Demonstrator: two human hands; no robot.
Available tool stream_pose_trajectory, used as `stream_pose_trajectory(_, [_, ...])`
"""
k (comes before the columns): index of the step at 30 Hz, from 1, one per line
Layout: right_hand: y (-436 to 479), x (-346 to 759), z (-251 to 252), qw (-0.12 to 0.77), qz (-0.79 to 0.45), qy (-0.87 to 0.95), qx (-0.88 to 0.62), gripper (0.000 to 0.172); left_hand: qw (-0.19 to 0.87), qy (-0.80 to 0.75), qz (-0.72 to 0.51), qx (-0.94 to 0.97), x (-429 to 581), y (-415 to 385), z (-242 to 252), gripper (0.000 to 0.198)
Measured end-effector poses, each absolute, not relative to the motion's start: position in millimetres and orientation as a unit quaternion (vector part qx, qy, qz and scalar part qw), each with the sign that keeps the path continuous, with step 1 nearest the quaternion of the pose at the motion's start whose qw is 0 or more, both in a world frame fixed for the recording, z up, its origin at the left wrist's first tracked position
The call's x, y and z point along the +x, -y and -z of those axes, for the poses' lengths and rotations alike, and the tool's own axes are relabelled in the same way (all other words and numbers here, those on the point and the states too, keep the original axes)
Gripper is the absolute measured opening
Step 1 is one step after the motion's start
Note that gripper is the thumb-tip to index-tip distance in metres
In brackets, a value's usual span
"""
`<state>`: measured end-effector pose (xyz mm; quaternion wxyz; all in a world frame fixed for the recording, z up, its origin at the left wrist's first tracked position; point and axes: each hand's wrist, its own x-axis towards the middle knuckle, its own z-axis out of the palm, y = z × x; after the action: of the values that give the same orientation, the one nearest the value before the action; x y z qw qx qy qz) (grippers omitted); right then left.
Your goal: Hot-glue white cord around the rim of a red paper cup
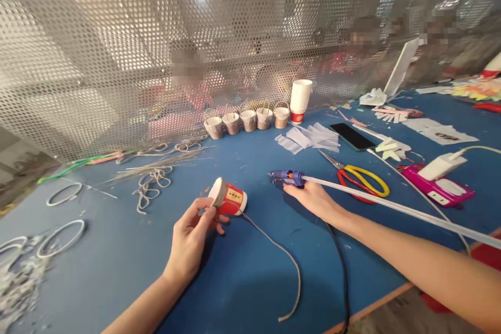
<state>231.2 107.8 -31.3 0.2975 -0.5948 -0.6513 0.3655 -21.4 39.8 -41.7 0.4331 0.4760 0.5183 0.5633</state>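
My left hand [191, 237] is closed round a small red and white paper cup [228, 199], held on its side above the blue table [117, 266]. Grey cord is wound round the cup's rim end, and a loose length of the cord [279, 255] trails from it across the table toward me. My right hand [311, 198] grips a blue glue gun [287, 178] that points left toward the cup. A long white glue stick [395, 207] juts out of the gun's back. The gun's black cable [342, 271] runs off the front edge.
Several cord-wrapped cups [248, 119] and a stack of white cups [299, 100] stand by the perforated metal screen [117, 52]. Yellow-handled scissors [362, 180], a phone [351, 136], cut paper strips [311, 137] and a pink charger [440, 186] lie at right. Wire rings [60, 232] and cord loops [151, 185] lie at left.
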Motion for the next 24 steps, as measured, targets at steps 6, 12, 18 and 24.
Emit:
stream_pose_trajectory(6, [-117, 234, 46, 0.340, -0.452, 0.597, -0.569, 0.029, 0.455, -0.516, -0.597, 0.412, -19, -38, 31, 0.021])
stream_pose_trajectory(12, [-115, 231, 50, 0.362, -0.538, 0.594, -0.477, 0.034, 0.477, -0.516, -0.578, 0.414, -18, -39, 31, 0.024])
stream_pose_trajectory(18, [-101, 235, 47, 0.315, -0.546, 0.642, -0.436, 0.034, 0.466, -0.525, -0.581, 0.412, -9, -33, 25, 0.022])
stream_pose_trajectory(24, [-84, 246, 28, 0.323, -0.492, 0.699, -0.407, 0.031, 0.482, -0.518, -0.584, 0.398, 15, -31, 11, 0.015])
